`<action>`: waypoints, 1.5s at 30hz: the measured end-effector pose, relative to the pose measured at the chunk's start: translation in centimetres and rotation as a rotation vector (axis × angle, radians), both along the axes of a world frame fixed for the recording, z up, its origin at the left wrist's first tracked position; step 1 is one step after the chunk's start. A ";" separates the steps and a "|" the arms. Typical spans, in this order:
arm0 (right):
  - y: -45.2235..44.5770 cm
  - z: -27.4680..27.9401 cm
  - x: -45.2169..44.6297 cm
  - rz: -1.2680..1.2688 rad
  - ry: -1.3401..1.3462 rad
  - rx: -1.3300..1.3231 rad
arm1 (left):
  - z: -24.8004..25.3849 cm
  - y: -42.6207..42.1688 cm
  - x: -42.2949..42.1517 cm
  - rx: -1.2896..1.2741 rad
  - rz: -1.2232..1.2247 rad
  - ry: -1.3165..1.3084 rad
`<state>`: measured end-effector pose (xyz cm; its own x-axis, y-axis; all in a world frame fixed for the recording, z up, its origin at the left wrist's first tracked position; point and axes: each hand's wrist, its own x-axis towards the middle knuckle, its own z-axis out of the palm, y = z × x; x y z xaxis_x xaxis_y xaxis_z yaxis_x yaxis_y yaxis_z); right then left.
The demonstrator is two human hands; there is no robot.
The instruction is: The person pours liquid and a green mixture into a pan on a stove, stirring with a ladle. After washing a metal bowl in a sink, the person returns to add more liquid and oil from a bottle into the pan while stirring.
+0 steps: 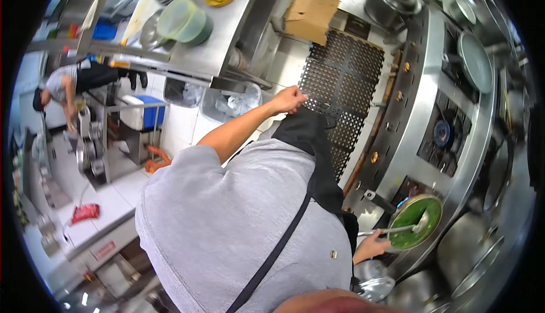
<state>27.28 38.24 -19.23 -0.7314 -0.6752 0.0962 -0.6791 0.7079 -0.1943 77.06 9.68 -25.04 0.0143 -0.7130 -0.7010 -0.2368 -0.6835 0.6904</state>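
My right hand (372, 247) is closed at the handle of a metal ladle (421, 226). Its bowl rests in green liquid (404, 222) inside a round pan (439, 213) on the stove, at the lower right. A black handle juts out from the pan's side. Away from the stove, my left hand (289, 100) hangs above the floor mat in front of my dark trousers. Its fingers are curled together, and whether anything small lies in them is hidden.
The stove (417, 108) runs along my right, with a lit burner (443, 133), a grey pan (476, 62) and a large pot (393, 0). A steel counter (227, 34) holds plastic tubs (184, 22). A black rubber mat (346, 69) covers the floor. A co-worker (62, 83) stands far left.
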 end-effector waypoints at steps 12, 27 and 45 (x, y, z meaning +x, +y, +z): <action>-22.1 11.6 8.0 0.366 0.197 -0.397 | 3.2 -4.2 12.9 -0.558 0.405 -0.372; -43.4 11.6 24.4 0.708 -0.348 -0.347 | -1.8 -28.6 10.1 -0.350 -0.695 -0.437; -3.4 7.1 16.7 -0.921 -0.211 0.068 | -1.1 -47.3 -14.8 -0.342 -0.984 -0.048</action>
